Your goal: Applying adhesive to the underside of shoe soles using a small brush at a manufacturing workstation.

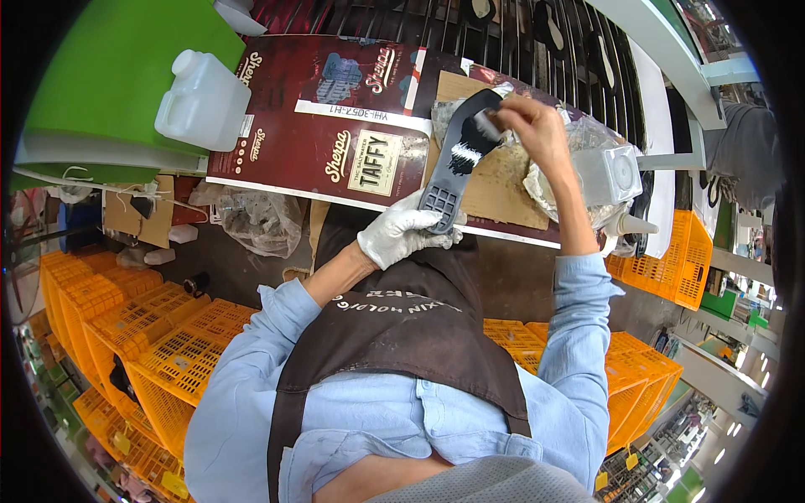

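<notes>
Over a dark-red printed board [281, 96], with orange perforated plastic crates [180, 344] on both sides, the white-gloved left hand [401, 237] clamps a dark-grey shoe sole [454, 172] while the bare right hand [537, 127] pinches a small blurred object [490, 126] at its upper end.

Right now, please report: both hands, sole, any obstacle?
Left hand, gloved: gripping sole by gridded end. Right hand, bare: pale blurred tool over sole. Sole grey, patched black and white. Nothing visibly blocking; clear container near right forearm.

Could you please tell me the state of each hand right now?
Left hand: closed, gloved, holding the shoe sole by its near end.
Right hand: closed on what looks like a brush, blurred.
</notes>
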Available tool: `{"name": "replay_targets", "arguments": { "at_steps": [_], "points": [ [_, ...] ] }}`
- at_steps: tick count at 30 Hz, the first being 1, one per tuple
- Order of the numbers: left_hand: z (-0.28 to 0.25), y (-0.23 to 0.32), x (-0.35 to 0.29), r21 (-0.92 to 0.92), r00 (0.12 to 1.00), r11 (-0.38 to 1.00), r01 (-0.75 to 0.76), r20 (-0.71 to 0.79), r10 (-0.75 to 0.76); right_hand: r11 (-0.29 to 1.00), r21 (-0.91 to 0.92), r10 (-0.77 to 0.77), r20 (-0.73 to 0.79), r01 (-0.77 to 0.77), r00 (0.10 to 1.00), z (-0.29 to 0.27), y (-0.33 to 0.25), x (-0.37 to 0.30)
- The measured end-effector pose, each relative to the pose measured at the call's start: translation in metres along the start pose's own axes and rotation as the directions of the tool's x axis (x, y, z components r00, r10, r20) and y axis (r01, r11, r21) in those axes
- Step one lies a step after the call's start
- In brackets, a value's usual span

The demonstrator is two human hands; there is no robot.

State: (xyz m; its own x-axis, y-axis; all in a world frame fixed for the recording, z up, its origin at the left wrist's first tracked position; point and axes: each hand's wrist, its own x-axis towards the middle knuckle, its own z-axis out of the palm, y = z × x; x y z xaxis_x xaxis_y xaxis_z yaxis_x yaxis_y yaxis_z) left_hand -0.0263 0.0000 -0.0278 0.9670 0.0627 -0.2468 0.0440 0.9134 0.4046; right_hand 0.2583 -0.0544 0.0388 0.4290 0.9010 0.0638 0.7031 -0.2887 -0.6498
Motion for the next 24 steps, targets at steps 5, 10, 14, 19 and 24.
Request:
{"name": "replay_targets", "arguments": {
  "at_steps": [5, 10, 14, 19, 24],
  "points": [
    [-0.003, 0.002, -0.008, -0.001, 0.999, 0.999, -0.042, -0.004, 0.042, 0.993, 0.047, 0.120, -0.235, -0.112, 0.964, 0.001, 0.010, 0.011],
    [-0.005, 0.009, -0.011, 0.023, 1.000, 1.000, -0.013, 0.002, 0.013, 0.977, -0.194, 0.051, -0.182, -0.087, 0.982, -0.001, 0.018, 0.024],
    [-0.003, 0.009, -0.015, -0.010, 0.995, 0.999, -0.046, -0.094, 0.045, 0.999, 0.037, 0.000, -0.109, 0.004, 0.994, -0.001, 0.025, 0.031],
    [-0.006, 0.011, -0.019, 0.041, 0.995, 0.999, -0.031, -0.096, 0.035, 0.950, -0.293, 0.013, -0.304, -0.107, 0.953, -0.002, 0.036, 0.043],
    [-0.011, 0.014, -0.021, 0.057, 0.994, 0.998, -0.033, -0.104, 0.039, 0.986, 0.007, -0.166, 0.064, 0.166, 0.984, -0.004, 0.038, 0.051]
  ]
}}
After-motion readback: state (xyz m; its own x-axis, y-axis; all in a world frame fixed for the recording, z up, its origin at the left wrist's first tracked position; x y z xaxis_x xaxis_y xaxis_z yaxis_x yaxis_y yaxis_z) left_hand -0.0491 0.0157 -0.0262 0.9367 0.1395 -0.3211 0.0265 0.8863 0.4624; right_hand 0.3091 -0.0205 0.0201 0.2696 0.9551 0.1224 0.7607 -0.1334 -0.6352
